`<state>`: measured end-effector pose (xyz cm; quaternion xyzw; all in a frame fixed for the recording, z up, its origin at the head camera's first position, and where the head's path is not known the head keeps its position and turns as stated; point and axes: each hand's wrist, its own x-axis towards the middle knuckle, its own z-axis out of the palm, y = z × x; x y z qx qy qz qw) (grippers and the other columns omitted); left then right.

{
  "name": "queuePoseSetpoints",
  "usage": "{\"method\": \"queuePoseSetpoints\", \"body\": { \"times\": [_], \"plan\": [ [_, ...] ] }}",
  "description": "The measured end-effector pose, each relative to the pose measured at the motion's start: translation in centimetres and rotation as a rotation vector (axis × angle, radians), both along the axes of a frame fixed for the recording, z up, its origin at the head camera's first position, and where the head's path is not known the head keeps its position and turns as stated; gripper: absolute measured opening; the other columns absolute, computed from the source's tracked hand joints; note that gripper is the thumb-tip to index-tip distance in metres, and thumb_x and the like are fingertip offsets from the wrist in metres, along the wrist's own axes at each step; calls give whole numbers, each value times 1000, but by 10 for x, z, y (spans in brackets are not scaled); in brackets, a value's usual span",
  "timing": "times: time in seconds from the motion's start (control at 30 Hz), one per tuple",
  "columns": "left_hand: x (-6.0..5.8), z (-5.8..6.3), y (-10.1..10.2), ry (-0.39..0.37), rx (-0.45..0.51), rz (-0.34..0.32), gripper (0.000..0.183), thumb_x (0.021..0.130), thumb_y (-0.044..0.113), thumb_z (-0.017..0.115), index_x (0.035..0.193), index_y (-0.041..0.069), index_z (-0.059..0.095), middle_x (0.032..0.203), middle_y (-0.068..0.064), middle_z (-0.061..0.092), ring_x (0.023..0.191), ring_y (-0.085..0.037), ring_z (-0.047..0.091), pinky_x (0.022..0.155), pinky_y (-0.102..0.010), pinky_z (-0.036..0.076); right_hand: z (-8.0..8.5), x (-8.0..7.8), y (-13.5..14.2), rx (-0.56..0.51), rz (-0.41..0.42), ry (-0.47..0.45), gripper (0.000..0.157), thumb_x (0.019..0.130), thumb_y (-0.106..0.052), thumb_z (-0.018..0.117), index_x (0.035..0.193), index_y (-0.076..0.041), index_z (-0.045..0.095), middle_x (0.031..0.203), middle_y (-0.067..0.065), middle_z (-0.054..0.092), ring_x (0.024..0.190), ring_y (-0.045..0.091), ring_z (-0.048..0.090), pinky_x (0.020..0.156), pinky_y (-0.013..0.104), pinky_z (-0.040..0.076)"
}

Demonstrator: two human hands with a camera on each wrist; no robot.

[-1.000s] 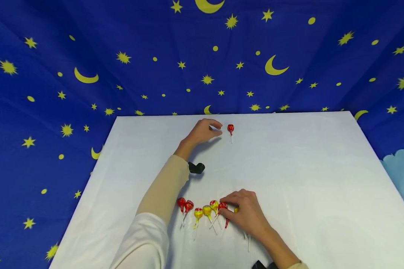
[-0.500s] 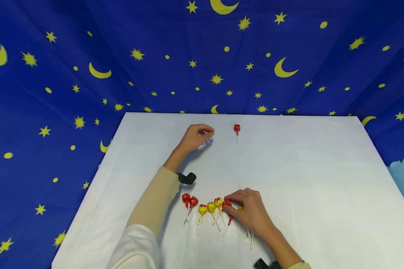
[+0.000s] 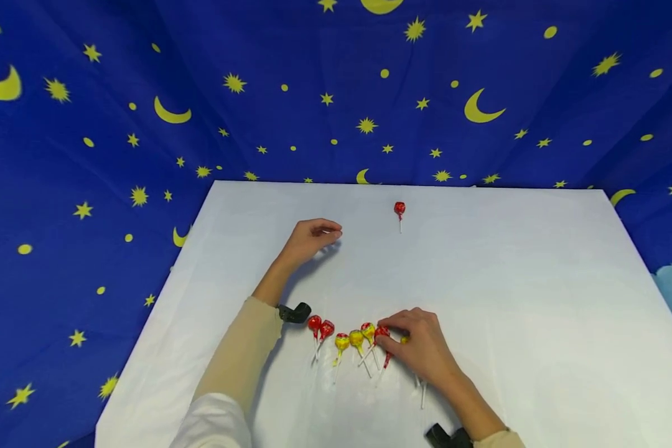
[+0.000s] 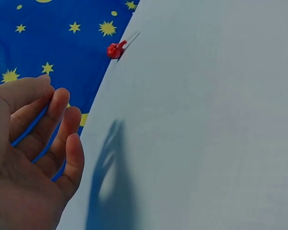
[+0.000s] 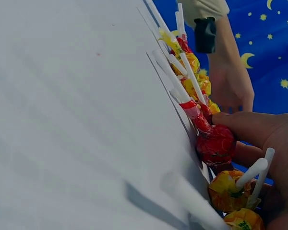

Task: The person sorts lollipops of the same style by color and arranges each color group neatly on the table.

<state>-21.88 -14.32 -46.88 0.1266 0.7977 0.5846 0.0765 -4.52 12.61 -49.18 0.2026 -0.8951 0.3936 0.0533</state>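
My left hand [image 3: 312, 241] is raised over the table's far left part, fingers loosely bent and holding nothing. To its right, near the back edge, lies a red-wrapped lollipop [image 3: 400, 208]. At the near middle, my right hand [image 3: 422, 342] pinches a red lollipop [image 3: 382, 333] between thumb and fingers. Another red lollipop [image 5: 216, 145] lies right beside that thumb in the right wrist view. Left of the hand are yellow lollipops [image 3: 356, 338] and two red lollipops [image 3: 326, 330] with crossing sticks. More yellow lollipops [image 5: 230, 191] are partly hidden under the right hand.
The white table [image 3: 509, 280] ends at the back against a blue cloth [image 3: 313, 62] with yellow stars and moons. Black wrist cameras are on the left wrist [image 3: 295, 313] and right wrist [image 3: 448, 437], close over the table.
My left hand has drawn away from the far red lollipop, leftward and back toward me. The right hand stays at the row, and the head view has shifted slightly.
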Motion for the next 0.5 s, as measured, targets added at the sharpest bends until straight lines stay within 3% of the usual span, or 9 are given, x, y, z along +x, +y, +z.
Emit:
{"method": "queuePoseSetpoints", "body": {
  "times": [0.27,0.5],
  "plan": [
    [17,4,-11,-2,24,7,34,92,21,67,117,-2,65,105,-13,68,92,-38,62,76,-53,48,-2,-1,1,-11,22,-1,24,75,-29,84,96,-21,77,92,-16,68,84,6,54,84,44,38],
    [29,10,-17,16,11,21,35,92,24,67,116,-1,66,103,-10,68,91,-37,62,74,-51,49,-1,-1,2,-10,10,-1,24,74,-29,84,96,-21,77,91,-16,68,84,6,54,84,45,38]
  ]
}}
